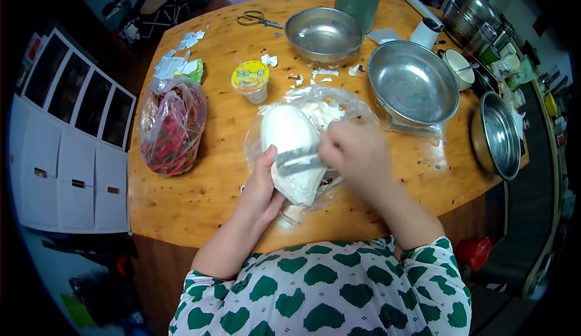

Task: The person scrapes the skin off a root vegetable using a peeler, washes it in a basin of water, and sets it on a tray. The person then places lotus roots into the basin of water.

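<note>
A large white trimmed coconut (289, 129), tapering to a blunt point at its near end, is tilted over a clear plastic bag on the table. My left hand (261, 186) grips its lower left side, thumb on top. Across the coconut's face lies the grey blade of a knife (298, 160), smeared by motion. My right hand (352, 154) is closed in a fist around the handle, which the fingers hide. White shavings (322, 113) are heaped in the plastic bag (358, 107) just behind the coconut.
On the wooden table (206, 209) stand a yellow-lidded cup (250, 82), a bag of red fruit (173, 127), scissors (257, 19), a perforated metal bowl (324, 33) and a larger metal bowl (414, 82). Another metal bowl (500, 136) tilts at the right edge. Peel scraps lie scattered.
</note>
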`<move>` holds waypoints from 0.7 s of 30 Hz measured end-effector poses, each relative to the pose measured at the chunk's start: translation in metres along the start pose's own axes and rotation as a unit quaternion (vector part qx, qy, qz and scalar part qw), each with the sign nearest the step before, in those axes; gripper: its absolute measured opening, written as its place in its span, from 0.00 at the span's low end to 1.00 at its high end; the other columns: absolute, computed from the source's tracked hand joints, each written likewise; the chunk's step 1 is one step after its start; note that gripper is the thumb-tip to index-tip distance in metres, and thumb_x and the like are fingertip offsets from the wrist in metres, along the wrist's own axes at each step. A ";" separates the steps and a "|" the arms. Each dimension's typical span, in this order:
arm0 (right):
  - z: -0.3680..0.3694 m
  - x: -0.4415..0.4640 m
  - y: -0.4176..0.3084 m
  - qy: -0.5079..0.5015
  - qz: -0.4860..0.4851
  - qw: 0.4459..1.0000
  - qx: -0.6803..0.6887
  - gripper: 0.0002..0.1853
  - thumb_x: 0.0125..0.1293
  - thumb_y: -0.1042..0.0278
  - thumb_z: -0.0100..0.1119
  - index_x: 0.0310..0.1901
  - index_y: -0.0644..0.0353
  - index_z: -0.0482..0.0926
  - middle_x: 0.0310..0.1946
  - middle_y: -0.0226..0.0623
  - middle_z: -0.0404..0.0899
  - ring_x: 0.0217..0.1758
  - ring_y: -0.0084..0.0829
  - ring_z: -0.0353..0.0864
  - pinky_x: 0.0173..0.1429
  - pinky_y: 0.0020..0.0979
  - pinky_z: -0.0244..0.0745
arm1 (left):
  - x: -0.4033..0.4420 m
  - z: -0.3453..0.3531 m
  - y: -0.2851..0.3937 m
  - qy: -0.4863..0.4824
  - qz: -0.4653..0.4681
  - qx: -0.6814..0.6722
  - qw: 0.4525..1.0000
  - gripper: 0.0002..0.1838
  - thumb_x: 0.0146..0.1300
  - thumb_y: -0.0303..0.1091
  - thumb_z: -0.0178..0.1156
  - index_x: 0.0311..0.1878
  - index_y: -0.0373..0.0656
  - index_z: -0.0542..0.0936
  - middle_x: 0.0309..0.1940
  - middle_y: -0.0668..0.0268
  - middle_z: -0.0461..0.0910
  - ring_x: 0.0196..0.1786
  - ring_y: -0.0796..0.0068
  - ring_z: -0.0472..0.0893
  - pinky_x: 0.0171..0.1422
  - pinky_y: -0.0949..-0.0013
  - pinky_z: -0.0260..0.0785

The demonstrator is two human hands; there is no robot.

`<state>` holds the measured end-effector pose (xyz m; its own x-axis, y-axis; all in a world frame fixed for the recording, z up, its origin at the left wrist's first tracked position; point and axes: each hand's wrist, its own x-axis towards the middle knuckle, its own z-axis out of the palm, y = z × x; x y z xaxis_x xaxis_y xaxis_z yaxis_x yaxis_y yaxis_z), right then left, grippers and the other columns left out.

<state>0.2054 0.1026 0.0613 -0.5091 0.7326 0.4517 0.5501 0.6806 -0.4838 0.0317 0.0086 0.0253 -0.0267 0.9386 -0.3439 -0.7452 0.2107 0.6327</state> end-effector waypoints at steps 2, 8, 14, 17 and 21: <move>0.013 0.015 0.038 0.003 0.114 0.993 0.022 0.08 0.67 0.62 0.62 0.33 0.55 0.80 0.27 0.39 0.81 0.31 0.45 0.83 0.38 0.42 0.78 | 0.001 -0.007 -0.003 -0.025 0.002 0.008 1.000 0.42 0.74 0.60 0.56 0.79 0.40 0.59 0.72 0.53 0.72 0.72 0.56 0.76 0.78 0.50 0.67; -0.008 0.011 0.026 0.017 0.143 0.985 0.091 0.08 0.69 0.62 0.61 0.33 0.55 0.80 0.27 0.39 0.81 0.29 0.44 0.82 0.36 0.40 0.77 | 0.002 -0.006 -0.003 -0.011 0.003 -0.009 1.000 0.42 0.75 0.59 0.56 0.80 0.41 0.59 0.72 0.54 0.72 0.73 0.56 0.75 0.78 0.50 0.68; -0.001 0.001 -0.001 0.005 -0.038 0.999 0.020 0.10 0.69 0.61 0.60 0.32 0.54 0.82 0.26 0.38 0.81 0.29 0.42 0.83 0.34 0.39 0.77 | 0.003 -0.001 -0.001 -0.001 0.009 0.007 1.000 0.40 0.77 0.61 0.52 0.79 0.42 0.60 0.72 0.55 0.72 0.72 0.58 0.75 0.77 0.51 0.69; 0.016 0.016 0.041 0.007 0.086 0.996 0.037 0.10 0.69 0.61 0.60 0.32 0.54 0.83 0.26 0.39 0.82 0.29 0.42 0.84 0.34 0.39 0.77 | 0.006 -0.016 -0.003 -0.046 -0.001 -0.004 0.999 0.40 0.77 0.62 0.50 0.80 0.42 0.60 0.73 0.55 0.71 0.74 0.59 0.75 0.78 0.51 0.68; 0.017 0.017 0.061 0.001 0.205 0.974 0.099 0.10 0.70 0.60 0.59 0.33 0.54 0.83 0.27 0.40 0.82 0.29 0.41 0.84 0.34 0.39 0.77 | -0.001 -0.009 0.001 -0.057 0.006 -0.049 0.997 0.41 0.77 0.62 0.50 0.81 0.42 0.58 0.74 0.55 0.70 0.75 0.58 0.73 0.79 0.51 0.67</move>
<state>0.2189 0.1562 0.0269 -0.2723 0.9428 0.1921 0.5678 0.3186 -0.7590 0.0247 0.0050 0.0198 0.0354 0.9672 -0.2514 -0.8066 0.1762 0.5643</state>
